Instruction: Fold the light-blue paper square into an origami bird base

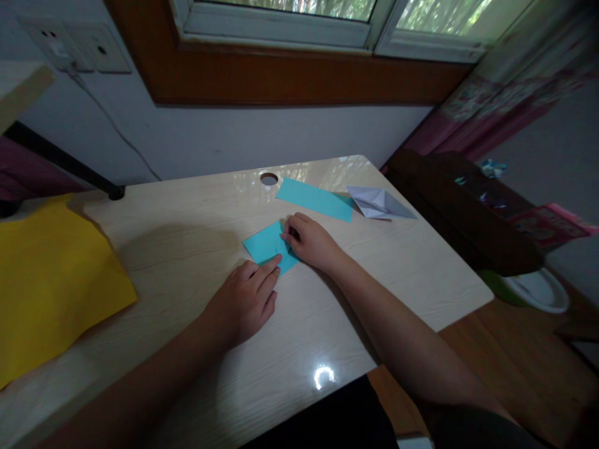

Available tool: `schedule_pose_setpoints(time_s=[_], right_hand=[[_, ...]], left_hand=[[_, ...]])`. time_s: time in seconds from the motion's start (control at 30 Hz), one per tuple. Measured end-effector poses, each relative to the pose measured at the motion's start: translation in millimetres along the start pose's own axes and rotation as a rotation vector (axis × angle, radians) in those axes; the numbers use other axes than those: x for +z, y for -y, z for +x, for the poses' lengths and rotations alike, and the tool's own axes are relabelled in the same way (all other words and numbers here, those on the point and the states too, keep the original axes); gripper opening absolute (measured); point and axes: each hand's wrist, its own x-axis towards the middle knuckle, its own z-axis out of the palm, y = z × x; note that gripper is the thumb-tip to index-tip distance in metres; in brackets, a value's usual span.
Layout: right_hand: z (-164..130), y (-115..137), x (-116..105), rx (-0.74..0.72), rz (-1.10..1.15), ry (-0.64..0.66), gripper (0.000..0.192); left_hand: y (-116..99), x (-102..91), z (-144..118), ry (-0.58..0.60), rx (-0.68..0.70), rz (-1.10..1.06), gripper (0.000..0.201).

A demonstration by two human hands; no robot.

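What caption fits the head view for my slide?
Both hands, left hand and right hand, press a folded turquoise paper flat on a wooden desk.

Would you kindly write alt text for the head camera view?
Two bare hands press a small folded turquoise paper flat on a pale wooden desk, left hand at its near edge, right hand on its right side. Behind lie a turquoise strip and a white folded paper; a yellow sheet lies left.

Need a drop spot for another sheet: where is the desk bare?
Bare: the near edge of the desk below both hands, and the strip between yellow sheet and left hand. Crowded: far right, with blue strip, white paper boat, folded blue paper.
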Motion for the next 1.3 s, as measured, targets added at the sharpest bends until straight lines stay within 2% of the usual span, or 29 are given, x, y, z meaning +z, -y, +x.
schedule_pose_setpoints(time_s=[0.2, 0.37, 0.53, 0.73, 0.93, 1.13, 1.2, 1.3], right_hand=[[-5.4, 0.9, -6.7, -0.075, 0.071, -0.020, 0.009], [-11.2, 1.2, -9.3, -0.148, 0.009, 0.026, 0.028], [-12.6, -2.1, -7.2, -0.120, -0.050, 0.022, 0.034], [-9.6, -8.7, -6.7, -0.099, -0.067, -0.010, 0.032], [0.1, -22.8, -2.0, -0.054, -0.129, -0.112, 0.027], [2.3, -26.0, -4.8, -0.010, -0.080, -0.179, 0.018], [-0.5, -23.0, -8.1, -0.050, -0.030, -0.158, 0.020], [-4.4, -19.6, -11.3, -0.167, -0.037, -0.032, 0.030]], left_hand=[[-0.1, 0.5, 0.1, 0.022, -0.014, 0.005, 0.041], [-0.2, -0.7, 0.8, 0.030, -0.031, -0.009, 0.039], [-1.4, -1.7, 1.4, 0.022, -0.037, -0.017, 0.040], [-2.0, -0.7, 1.1, 0.019, -0.030, 0.002, 0.040], [-1.1, 1.1, -0.3, 0.035, -0.019, 0.040, 0.041], [-2.5, 1.3, -0.3, 0.021, -0.022, 0.046, 0.041], [-2.9, 1.2, 0.0, 0.018, -0.022, 0.048, 0.042], [-3.3, 0.2, 0.3, 0.028, -0.026, 0.060, 0.042]])
